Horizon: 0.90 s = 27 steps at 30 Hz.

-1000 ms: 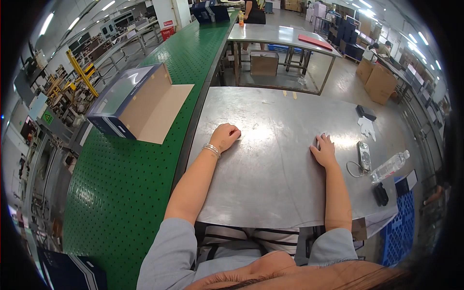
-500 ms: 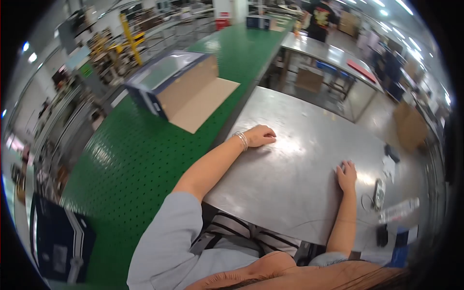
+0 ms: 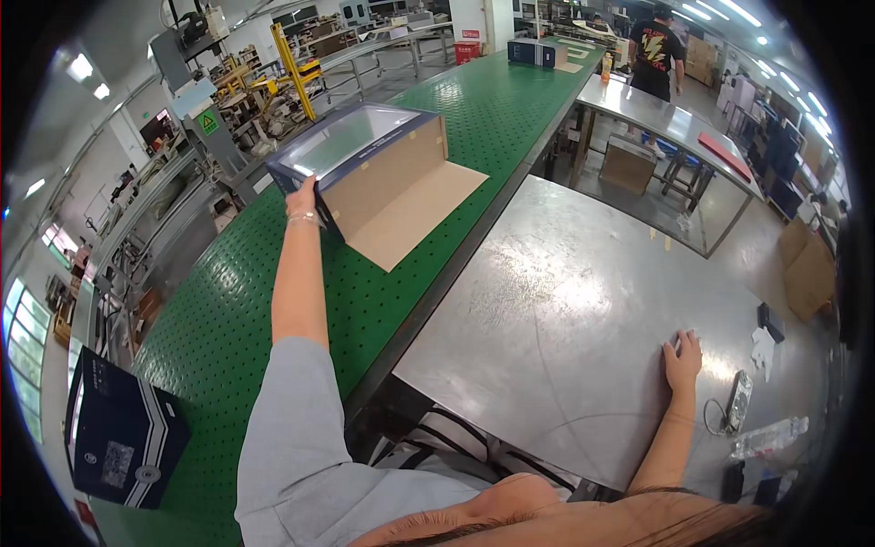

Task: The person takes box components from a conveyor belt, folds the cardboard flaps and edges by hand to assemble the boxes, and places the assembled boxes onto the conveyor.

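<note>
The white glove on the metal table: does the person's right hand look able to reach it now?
Probably yes: the right hand rests on the same metal table, and only bare metal shows between it and the white glove.

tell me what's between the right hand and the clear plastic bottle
The head view shows what looks like a power strip with a looped cord between the right hand and clear plastic bottle.

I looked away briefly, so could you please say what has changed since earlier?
The view has turned left. The left hand has gone from the metal table, forward and left, to the near end of the windowed box, touching it; whether it grips is unclear. The right hand still rests on the table; the box still lies on the green surface.
</note>
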Motion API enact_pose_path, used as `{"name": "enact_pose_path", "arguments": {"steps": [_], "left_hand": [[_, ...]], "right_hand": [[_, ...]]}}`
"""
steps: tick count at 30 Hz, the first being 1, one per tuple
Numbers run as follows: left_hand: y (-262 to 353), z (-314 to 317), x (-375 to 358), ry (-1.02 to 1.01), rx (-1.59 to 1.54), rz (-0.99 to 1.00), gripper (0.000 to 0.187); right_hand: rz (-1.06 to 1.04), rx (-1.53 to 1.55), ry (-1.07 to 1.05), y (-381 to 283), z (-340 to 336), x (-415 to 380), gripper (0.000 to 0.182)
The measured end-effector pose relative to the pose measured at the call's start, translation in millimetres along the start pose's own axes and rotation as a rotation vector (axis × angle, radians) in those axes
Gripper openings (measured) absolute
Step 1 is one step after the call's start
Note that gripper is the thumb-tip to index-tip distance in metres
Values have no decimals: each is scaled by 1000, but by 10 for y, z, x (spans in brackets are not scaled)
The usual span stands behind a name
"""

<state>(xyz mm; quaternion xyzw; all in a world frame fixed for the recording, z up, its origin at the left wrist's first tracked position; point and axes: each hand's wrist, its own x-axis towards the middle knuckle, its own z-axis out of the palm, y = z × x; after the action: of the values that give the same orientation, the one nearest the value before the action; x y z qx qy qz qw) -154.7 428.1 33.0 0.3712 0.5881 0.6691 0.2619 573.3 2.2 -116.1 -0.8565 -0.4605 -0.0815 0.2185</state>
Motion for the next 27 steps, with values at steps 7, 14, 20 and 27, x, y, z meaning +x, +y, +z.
{"name": "enact_pose_path", "arguments": {"steps": [7,14,20,27], "left_hand": [[35,-420,73,-316,-220,-502,70],[-92,-753,-135,-257,-243,-406,61],[-379,-1413,-78,-346,-545,-328,49],[-770,-1241,-24,-649,-698,-371,47]], "right_hand": [[-4,-9,1,-123,43,-71,52],[7,-17,12,44,-148,-111,53],[11,-126,80,-151,-60,-65,52],[114,-210,216,-528,45,-129,50]]}}
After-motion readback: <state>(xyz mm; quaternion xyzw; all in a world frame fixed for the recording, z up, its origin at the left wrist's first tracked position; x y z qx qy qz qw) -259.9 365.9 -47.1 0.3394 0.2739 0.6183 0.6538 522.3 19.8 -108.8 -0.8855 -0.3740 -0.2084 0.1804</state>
